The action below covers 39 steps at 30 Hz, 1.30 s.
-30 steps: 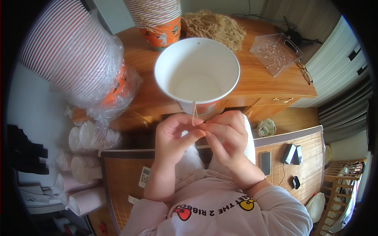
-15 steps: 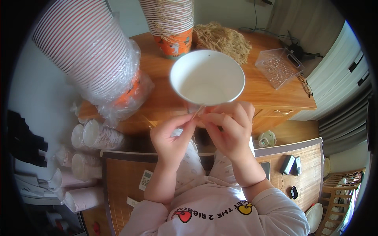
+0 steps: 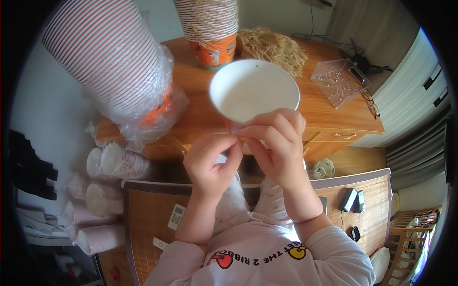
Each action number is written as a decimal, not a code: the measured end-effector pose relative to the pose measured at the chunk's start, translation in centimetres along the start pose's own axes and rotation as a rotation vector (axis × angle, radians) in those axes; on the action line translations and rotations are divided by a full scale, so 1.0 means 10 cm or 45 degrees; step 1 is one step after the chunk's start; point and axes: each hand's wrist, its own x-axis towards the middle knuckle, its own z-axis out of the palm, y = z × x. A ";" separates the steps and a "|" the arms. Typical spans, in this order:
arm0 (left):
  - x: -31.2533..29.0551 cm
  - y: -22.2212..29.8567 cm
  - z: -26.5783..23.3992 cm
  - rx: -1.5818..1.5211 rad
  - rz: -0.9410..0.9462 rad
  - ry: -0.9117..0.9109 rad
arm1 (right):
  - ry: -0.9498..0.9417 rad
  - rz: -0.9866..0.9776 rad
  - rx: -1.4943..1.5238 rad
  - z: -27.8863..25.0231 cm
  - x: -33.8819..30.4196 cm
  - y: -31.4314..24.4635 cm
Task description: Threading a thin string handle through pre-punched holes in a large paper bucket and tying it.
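A white-lined paper bucket stands at the front edge of the wooden desk, mouth tilted toward me, with a small hole in its far rim. Just below its near rim, my left hand and my right hand meet fingertip to fingertip. Both are closed in a pinch on a thin tan cord, now mostly hidden by the fingers. The right fingers cover part of the near rim. Behind the bucket lies a pile of tan cords. A clear plastic bin to the right contains many tiny pieces.
A tall bucket stack in clear plastic leans at the left. Another orange-patterned stack, draped with cords, stands behind. Glasses lie by the desk's right edge. More wrapped stacks are low at left. A remote rests beside me.
My right hand has risen slightly, its fingers now overlapping the bucket's near rim. The cord that showed between the fingertips is now mostly hidden. The bucket appears slightly farther right, as does the background.
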 end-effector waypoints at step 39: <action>-0.05 0.06 0.02 -0.014 -0.155 0.029 | 0.187 -0.066 -0.035 0.09 -0.17 0.07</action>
